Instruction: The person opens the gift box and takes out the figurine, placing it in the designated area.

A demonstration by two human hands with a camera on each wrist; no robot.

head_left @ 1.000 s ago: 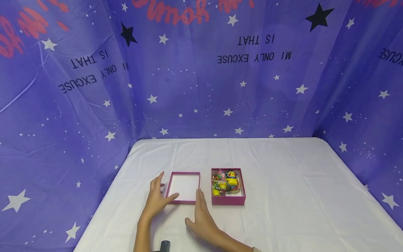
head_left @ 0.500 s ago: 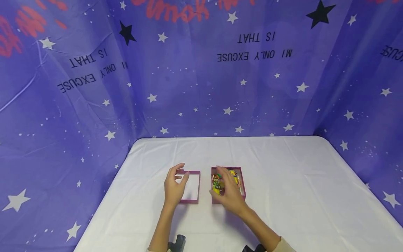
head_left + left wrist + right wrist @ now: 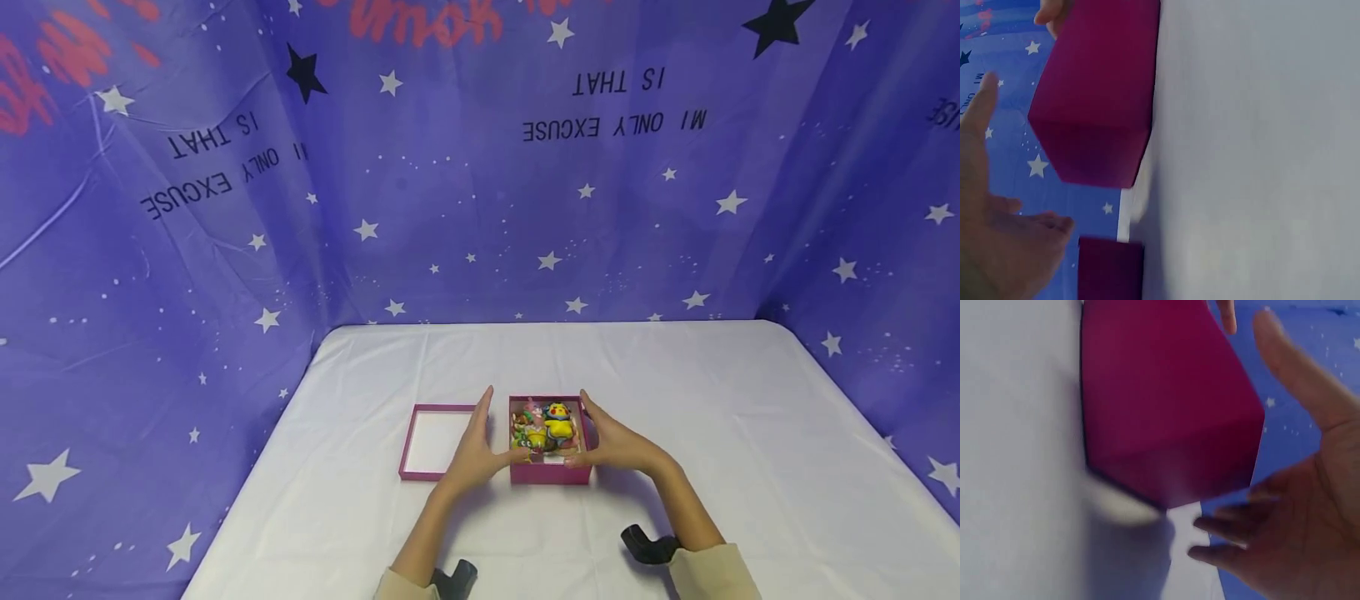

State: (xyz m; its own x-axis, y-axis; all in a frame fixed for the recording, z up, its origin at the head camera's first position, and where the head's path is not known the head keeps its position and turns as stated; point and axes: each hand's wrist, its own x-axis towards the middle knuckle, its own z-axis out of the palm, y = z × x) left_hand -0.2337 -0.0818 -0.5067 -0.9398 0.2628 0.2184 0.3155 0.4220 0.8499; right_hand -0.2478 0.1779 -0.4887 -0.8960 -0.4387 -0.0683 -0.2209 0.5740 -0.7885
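A magenta box (image 3: 550,474) stands on the table with small toy figures inside. Among them are a yellow figure with red cheeks (image 3: 558,425) and a pink one (image 3: 533,409). My left hand (image 3: 477,452) is at the box's left side, thumb reaching over its near left corner and fingers extended. On the other side is my right hand (image 3: 617,441), fingers stretched along the right wall and thumb near the front rim. Both wrist views show spread fingers beside the magenta walls, with the left hand (image 3: 1007,244) and right hand (image 3: 1297,531) gripping nothing.
Left of the box lies a shallow magenta tray or lid (image 3: 406,450) with a white inside, partly behind my left hand. A white cloth covers the table (image 3: 712,400). Purple star-printed curtains (image 3: 465,183) enclose the back and sides.
Both hands have moved right: the left from the shallow lid to the box's left side, the right across the box to its right side. Box and lid keep their places on the table.
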